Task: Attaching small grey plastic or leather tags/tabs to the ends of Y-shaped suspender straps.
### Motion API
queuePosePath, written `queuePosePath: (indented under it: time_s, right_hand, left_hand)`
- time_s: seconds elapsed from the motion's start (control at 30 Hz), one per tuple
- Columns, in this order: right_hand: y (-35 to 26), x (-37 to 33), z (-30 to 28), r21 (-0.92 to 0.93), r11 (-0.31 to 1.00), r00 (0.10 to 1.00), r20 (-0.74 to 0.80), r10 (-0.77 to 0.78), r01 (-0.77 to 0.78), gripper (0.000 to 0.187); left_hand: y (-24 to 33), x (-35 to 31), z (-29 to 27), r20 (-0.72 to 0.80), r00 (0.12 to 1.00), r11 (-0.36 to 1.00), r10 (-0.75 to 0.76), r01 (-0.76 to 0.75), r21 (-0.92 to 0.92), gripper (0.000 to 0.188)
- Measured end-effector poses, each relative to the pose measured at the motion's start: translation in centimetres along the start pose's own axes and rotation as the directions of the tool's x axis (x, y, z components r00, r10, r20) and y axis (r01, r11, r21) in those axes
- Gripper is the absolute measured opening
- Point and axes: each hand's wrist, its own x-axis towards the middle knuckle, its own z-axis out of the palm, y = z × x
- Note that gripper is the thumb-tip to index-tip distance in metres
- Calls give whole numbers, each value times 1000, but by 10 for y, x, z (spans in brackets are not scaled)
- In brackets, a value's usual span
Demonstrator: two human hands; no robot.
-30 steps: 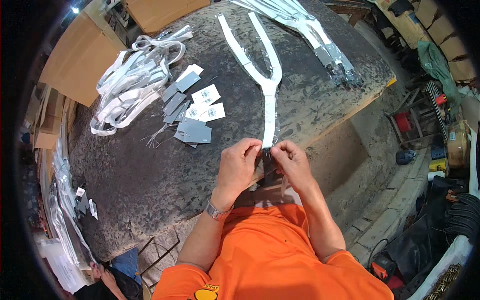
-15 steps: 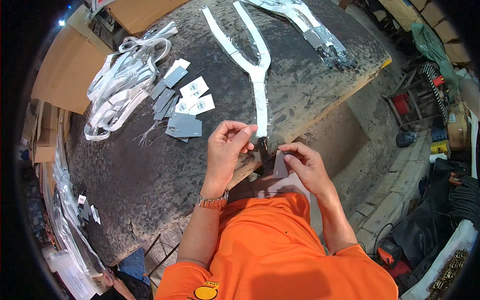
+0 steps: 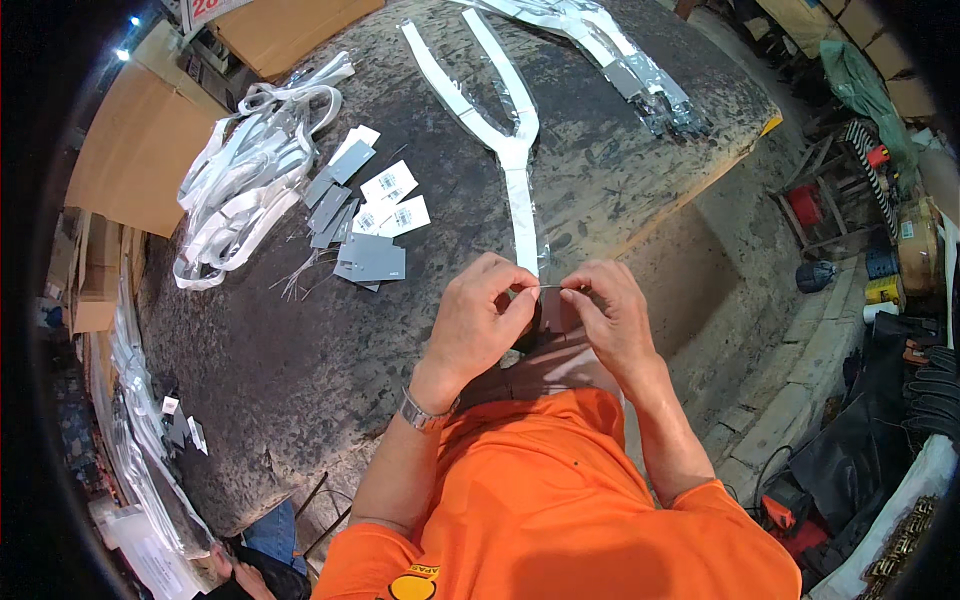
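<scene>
A white Y-shaped strap point(image 3: 517, 185) in clear plastic lies on the dark table, its single end reaching the table's near edge. By that end my left hand point(image 3: 478, 318) is closed in a pinch, and my right hand point(image 3: 612, 312) pinches opposite it. Between the two sets of fingertips runs a thin string point(image 3: 550, 287), held taut. Just below the string a grey hang tag point(image 3: 562, 313) shows in part; its link to the string is hard to make out. Left of the strap, grey and white hang tags point(image 3: 370, 258) lie in a loose pile with their strings.
Tangled white straps in plastic point(image 3: 240, 200) lie at the left, and bagged straps point(image 3: 610, 50) at the far right. Cardboard boxes point(image 3: 140, 150) stand beyond the left edge. Another person's hand point(image 3: 245, 577) is at the lower left. A wooden stool point(image 3: 825, 195) stands right of the table.
My hands have drawn closer together, with the string now stretched between their fingertips. The tag, earlier plain in my right hand, is now partly hidden. The strap's near end has shifted slightly right.
</scene>
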Motion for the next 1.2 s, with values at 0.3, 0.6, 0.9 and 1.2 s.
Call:
queuePosePath:
  time_s: [0.3,0.6,0.9,1.2]
  right_hand:
    - [-3,4,1,-74,989,991,51,-123,127,13]
    - [-6,7,1,-78,987,988,80,-132,138,13]
    - [-7,7,1,12,996,993,81,-92,91,9]
    - [-8,2,11,288,957,996,91,12,-37,13]
  left_hand:
    - [2,3,-1,57,997,988,56,-63,138,12]
    - [-4,1,5,53,998,998,30,-33,59,12]
    - [-4,1,8,50,998,998,49,-50,24,10]
    - [-4,-5,-3,120,982,964,-148,171,-202,8]
